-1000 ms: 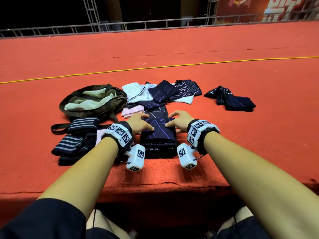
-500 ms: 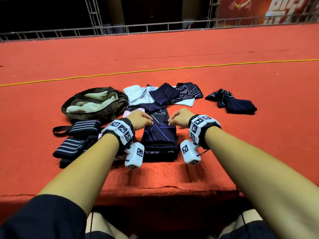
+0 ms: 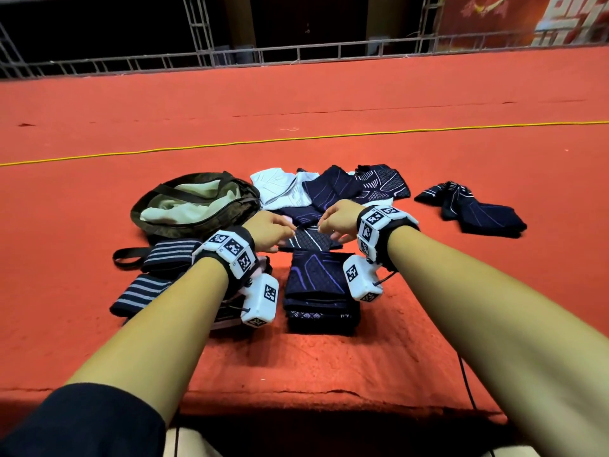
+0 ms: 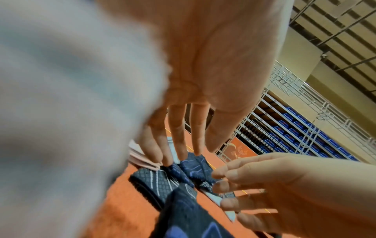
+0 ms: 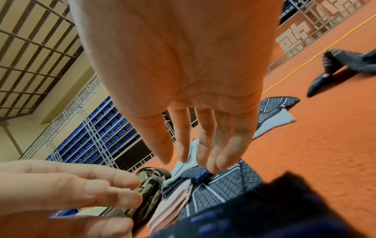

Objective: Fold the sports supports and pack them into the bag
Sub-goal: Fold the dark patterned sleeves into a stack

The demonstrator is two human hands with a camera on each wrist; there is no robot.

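Hovering over the red carpeted floor [image 3: 428,291], my left hand [image 3: 271,229] and my right hand [image 3: 339,218] hang close together, nearly touching, above a dark navy knitted support with white grid lines [image 3: 308,239] that lies flat on the carpet. The grip of each hand is loose and spread: in the wrist views my left fingers [image 4: 177,133] and my right fingers [image 5: 205,141] point down, slightly apart and holding nothing, their tips just above the cloth. Nearer to me sits a folded stack of dark navy supports with purple lines [image 3: 318,288], squared up and apart from my hands. To its left lie two dark supports with grey stripes [image 3: 155,275], one beside the other, and a small folded pink piece [image 5: 175,207] shows beside the grid-lined one. Beyond the striped ones, the olive green fabric bag [image 3: 197,206] lies open with its pale lining showing and a strap trailing on the carpet. Behind my hands is a loose heap of white and navy supports [image 3: 329,189], and off to the right, well apart, a crumpled pair of dark navy supports [image 3: 474,212]. A thin yellow cord [image 3: 296,138] runs across the carpet farther back.
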